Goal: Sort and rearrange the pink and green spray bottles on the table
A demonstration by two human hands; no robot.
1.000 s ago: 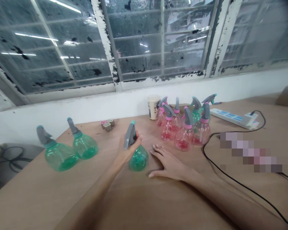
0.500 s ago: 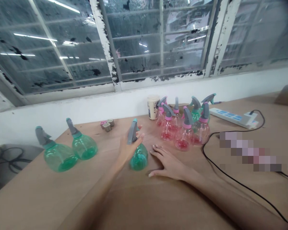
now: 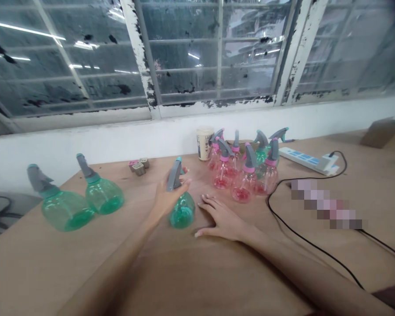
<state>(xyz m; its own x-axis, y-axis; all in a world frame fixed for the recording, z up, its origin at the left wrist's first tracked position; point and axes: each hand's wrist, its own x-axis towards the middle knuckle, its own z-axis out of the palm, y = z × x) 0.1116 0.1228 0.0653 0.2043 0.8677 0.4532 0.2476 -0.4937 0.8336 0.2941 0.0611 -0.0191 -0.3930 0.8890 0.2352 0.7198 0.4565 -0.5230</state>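
My left hand (image 3: 167, 195) is wrapped round the neck of a green spray bottle (image 3: 183, 213) with a grey trigger head. That bottle stands on the wooden table (image 3: 171, 272), and green liquid shows at its bottom. My right hand (image 3: 221, 218) rests palm down on the table just right of it, fingers spread, holding nothing. Two more green spray bottles (image 3: 104, 195) stand at the left. Several pink spray bottles (image 3: 245, 186) with red liquid are grouped beyond my right hand, with green ones (image 3: 260, 154) partly hidden behind them.
A printed paper cup (image 3: 204, 145) stands by the wall. Small grey blocks (image 3: 139, 168) lie at the back left. At the right are a white power strip (image 3: 307, 160), a black cable (image 3: 299, 236), a blurred-out item (image 3: 325, 204) and a brown box (image 3: 380, 131).
The whole view has shifted, so things appear slightly further left and higher. My left hand keeps its hold on the green spray bottle, and my right hand stays flat on the table.
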